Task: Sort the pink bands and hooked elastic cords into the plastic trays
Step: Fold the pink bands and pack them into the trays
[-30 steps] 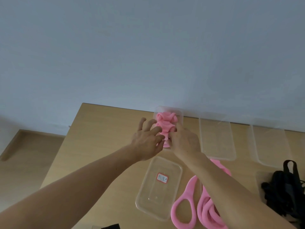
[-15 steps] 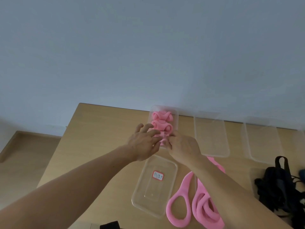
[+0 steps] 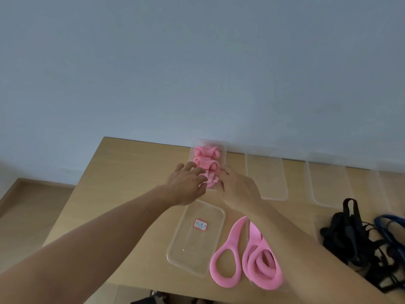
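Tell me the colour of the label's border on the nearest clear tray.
Red, around a white label; the head view shows it.

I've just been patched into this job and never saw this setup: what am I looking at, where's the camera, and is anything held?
There is no machine: a person works bare-handed, and the picture comes from a camera on their head, looking down over both arms. On the light wooden table stand clear plastic trays. The far tray holds folded pink bands; the left hand and right hand both touch the nearest one. The left fingers lie fairly straight on it; the right hand's grip is hidden. A labelled tray sits empty nearer, loose pink band loops beside it, black hooked cords at right.
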`<state>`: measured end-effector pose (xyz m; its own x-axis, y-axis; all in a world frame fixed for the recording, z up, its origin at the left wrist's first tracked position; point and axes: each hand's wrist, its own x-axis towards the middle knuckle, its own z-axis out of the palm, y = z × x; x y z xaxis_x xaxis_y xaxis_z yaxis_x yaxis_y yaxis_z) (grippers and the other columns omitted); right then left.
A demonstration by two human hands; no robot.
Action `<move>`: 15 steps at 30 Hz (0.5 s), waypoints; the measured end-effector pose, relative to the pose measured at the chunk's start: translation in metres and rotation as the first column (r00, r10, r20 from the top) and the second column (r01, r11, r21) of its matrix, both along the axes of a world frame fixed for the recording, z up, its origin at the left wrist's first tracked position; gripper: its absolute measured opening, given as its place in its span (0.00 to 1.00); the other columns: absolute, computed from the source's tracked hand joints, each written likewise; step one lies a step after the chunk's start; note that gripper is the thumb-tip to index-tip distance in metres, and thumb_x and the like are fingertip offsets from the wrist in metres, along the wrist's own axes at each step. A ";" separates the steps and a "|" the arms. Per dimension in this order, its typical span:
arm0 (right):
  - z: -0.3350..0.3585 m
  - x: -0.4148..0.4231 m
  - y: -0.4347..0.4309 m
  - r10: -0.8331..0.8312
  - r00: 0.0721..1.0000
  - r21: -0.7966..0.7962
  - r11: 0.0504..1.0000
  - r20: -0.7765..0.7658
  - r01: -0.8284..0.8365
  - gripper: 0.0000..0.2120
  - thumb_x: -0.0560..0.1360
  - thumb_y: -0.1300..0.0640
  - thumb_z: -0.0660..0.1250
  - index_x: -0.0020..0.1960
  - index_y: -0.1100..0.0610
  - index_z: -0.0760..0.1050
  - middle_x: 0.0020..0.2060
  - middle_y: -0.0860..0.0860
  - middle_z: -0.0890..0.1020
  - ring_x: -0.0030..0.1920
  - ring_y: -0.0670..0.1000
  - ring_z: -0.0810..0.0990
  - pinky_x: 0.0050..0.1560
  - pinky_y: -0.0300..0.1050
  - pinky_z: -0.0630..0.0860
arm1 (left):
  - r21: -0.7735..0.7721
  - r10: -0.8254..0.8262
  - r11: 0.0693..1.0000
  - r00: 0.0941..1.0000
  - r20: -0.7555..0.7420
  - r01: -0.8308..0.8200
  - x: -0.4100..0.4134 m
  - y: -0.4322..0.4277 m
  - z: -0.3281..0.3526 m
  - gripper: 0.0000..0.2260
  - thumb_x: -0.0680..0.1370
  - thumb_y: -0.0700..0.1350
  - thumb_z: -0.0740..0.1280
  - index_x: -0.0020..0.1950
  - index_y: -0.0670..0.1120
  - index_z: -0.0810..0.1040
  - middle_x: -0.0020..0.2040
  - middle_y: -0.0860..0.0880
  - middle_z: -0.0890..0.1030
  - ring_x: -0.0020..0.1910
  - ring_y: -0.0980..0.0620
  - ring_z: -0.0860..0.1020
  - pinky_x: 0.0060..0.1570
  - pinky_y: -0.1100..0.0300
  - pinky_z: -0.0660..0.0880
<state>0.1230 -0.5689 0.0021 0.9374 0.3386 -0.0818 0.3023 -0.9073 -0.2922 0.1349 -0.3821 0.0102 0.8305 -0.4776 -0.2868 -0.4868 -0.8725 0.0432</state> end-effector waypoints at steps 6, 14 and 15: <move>0.027 -0.034 -0.022 -0.135 0.991 -0.007 0.991 0.006 0.135 0.16 0.80 0.55 0.57 0.65 0.52 0.76 0.66 0.46 0.75 0.59 0.56 0.76 0.54 0.48 0.74 | -0.109 -0.015 0.994 0.997 0.075 0.023 -0.013 -0.007 0.025 0.19 0.82 0.53 0.55 0.71 0.53 0.71 0.74 0.53 0.67 0.73 0.46 0.60 0.68 0.49 0.61; 0.048 -0.121 -0.051 -0.326 0.940 -0.060 0.945 -0.099 0.321 0.12 0.79 0.53 0.58 0.57 0.53 0.77 0.54 0.49 0.79 0.55 0.53 0.77 0.49 0.48 0.75 | -0.339 -0.054 0.940 0.999 -0.004 0.050 -0.068 -0.045 0.021 0.20 0.81 0.52 0.59 0.72 0.51 0.70 0.73 0.51 0.69 0.72 0.48 0.63 0.68 0.50 0.63; 0.048 -0.128 -0.049 -0.323 0.939 -0.061 0.946 -0.113 0.318 0.11 0.79 0.53 0.58 0.55 0.53 0.77 0.51 0.50 0.79 0.52 0.53 0.78 0.46 0.47 0.75 | -0.338 -0.025 0.941 0.999 -0.031 0.013 -0.074 -0.043 0.018 0.20 0.80 0.51 0.60 0.72 0.51 0.70 0.72 0.50 0.70 0.71 0.48 0.64 0.68 0.51 0.64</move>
